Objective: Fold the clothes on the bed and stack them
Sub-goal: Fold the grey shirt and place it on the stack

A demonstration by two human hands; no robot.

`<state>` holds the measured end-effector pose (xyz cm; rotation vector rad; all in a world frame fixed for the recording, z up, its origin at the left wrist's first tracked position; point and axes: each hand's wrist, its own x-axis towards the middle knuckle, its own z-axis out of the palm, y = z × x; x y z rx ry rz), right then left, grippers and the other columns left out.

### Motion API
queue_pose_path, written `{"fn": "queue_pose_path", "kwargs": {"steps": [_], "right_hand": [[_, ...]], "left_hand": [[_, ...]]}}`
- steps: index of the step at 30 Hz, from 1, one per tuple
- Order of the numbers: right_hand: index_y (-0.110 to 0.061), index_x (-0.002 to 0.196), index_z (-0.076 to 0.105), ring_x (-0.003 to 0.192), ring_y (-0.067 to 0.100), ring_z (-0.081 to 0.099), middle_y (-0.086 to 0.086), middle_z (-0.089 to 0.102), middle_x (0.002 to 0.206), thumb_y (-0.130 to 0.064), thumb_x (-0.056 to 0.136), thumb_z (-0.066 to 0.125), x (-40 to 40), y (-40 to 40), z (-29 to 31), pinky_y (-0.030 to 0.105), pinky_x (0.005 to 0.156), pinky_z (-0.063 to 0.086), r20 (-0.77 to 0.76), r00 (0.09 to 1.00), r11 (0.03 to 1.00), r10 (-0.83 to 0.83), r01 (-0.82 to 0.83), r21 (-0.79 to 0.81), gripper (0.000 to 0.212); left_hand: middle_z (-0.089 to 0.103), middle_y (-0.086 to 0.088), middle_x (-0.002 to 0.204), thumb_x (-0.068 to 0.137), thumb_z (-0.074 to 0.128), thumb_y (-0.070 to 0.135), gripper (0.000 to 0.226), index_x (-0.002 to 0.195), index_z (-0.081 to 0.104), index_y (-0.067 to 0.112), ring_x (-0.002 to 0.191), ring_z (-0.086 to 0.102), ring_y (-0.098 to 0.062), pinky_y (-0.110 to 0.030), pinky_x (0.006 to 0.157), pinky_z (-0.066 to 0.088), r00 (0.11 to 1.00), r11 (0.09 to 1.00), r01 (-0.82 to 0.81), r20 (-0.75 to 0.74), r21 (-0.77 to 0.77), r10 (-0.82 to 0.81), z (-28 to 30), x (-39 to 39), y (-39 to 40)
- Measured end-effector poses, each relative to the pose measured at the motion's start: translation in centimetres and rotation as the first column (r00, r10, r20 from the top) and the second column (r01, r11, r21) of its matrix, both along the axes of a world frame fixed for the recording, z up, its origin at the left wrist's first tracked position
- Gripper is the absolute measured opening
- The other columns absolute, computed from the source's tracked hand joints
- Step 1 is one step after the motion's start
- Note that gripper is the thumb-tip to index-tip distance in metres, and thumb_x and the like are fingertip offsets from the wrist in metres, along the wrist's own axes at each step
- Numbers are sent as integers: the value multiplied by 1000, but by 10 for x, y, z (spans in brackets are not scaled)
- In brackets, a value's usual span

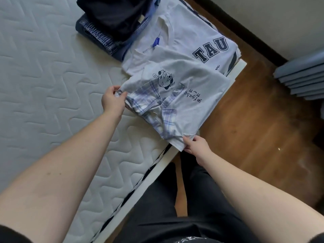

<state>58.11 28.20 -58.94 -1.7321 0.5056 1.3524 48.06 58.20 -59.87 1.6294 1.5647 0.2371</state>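
Observation:
A pale grey T-shirt (196,88) with a cartoon head print lies folded at the bed's right edge, over a blue plaid garment (149,100). My left hand (112,100) pinches the shirt's left corner. My right hand (196,146) pinches its near corner, which hangs past the mattress edge. Behind it lies a white T-shirt (189,37) with "TAU" lettering. A stack of dark folded clothes (114,20) sits at the back.
The quilted white mattress (43,85) stretches to the left. The white bed frame edge (157,169) runs diagonally by my dark trousers. Wooden floor (263,128) lies to the right, with a grey-blue ribbed object (303,76) by the wall.

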Motion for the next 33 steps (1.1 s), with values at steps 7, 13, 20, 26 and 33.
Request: {"fn": "queue_pose_path", "kwargs": {"steps": [7, 13, 20, 26, 33], "right_hand": [[-9, 123, 57, 85, 15, 66, 7, 67, 110, -20, 98, 58, -31, 10, -36, 24, 75, 55, -111, 994, 1000, -18, 17, -6, 27], [-8, 114, 59, 86, 20, 67, 9, 68, 101, -24, 97, 59, -46, 10, -48, 33, 81, 56, -26, 1000, 992, 11, -14, -124, 24], [-10, 112, 58, 88, 15, 67, 6, 71, 99, -25, 93, 64, -17, 1, -19, 32, 85, 54, 66, 943, 928, 327, -307, -212, 25], [-13, 101, 67, 68, 9, 67, 1, 74, 87, -17, 88, 66, 20, 27, 12, 22, 61, 52, 182, 842, 861, 508, -490, -138, 13], [-20, 100, 67, 78, 9, 70, -1, 74, 92, -16, 90, 69, 66, 98, 19, 22, 68, 55, 281, 723, 724, 631, -679, 124, 10]], "left_hand": [[62, 0, 102, 86, 71, 20, 35, 118, 60, 12, 87, 59, -13, -20, 75, 45, 997, 997, -42, 68, -68, 46, -33, -19, 4], [60, -10, 128, 87, 70, 16, 59, 139, 41, 13, 109, 61, -24, -36, 98, 46, 980, 955, -121, 118, -270, 158, -49, -35, -7], [54, -6, 119, 94, 60, 19, 51, 141, 39, 14, 90, 55, -13, -33, 82, 47, 965, 906, -168, 124, -390, 232, -30, -73, -43], [55, -4, 94, 97, 54, 10, 24, 121, 55, 10, 74, 50, -15, -25, 61, 42, 941, 851, -159, 183, -500, 283, -5, -81, -112], [60, -6, 103, 96, 58, 16, 12, 107, 59, 19, 89, 56, -18, -24, 69, 46, 874, 766, -340, 117, -546, 472, -10, -54, -170]]}}
